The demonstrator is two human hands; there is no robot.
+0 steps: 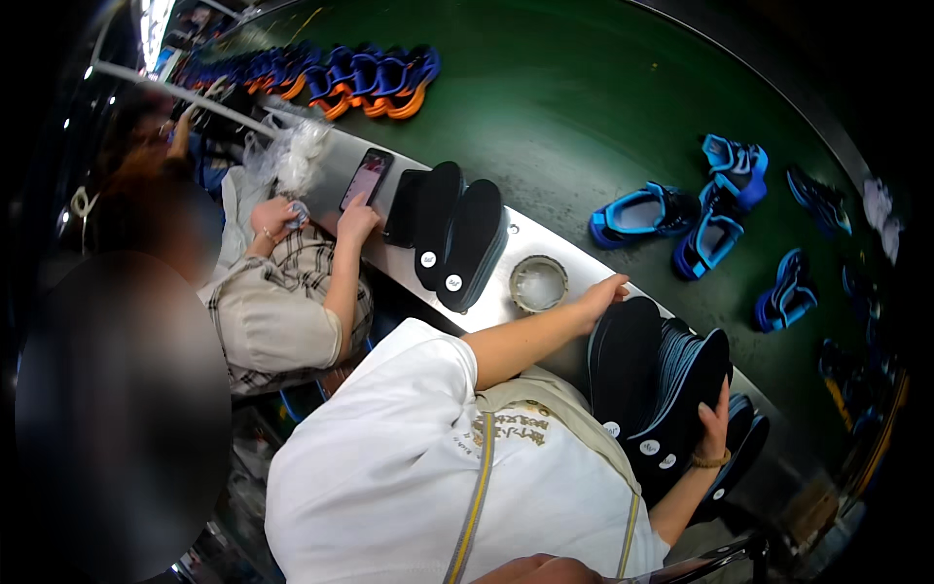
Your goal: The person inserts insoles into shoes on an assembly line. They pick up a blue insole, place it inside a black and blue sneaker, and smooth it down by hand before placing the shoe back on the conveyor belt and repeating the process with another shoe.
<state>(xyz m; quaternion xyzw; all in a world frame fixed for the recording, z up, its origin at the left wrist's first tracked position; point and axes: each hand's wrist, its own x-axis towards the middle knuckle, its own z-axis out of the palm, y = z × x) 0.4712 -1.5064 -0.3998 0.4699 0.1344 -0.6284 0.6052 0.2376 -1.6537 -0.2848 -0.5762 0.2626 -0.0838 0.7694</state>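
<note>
My left hand point(597, 303) is at the toe end of a black insole point(623, 355), its fingers stretched out past the tip. Whether it presses on the insole, I cannot tell. Beside that insole a thick stack of insoles point(689, 375), black with blue-grey edges and round white stickers at the heels, leans to the right. My right hand point(715, 420) grips the right side of this stack, partly hidden by it. More black insoles point(741, 438) lie just right of my right hand.
A metal ledge point(491, 326) carries a round tub point(538, 283), two further insole piles point(457, 238) and a phone point(367, 180) touched by a seated co-worker point(282, 302). Blue-black shoes point(642, 214) stand on the green surface point(545, 107); blue-orange shoes point(375, 78) line its far left.
</note>
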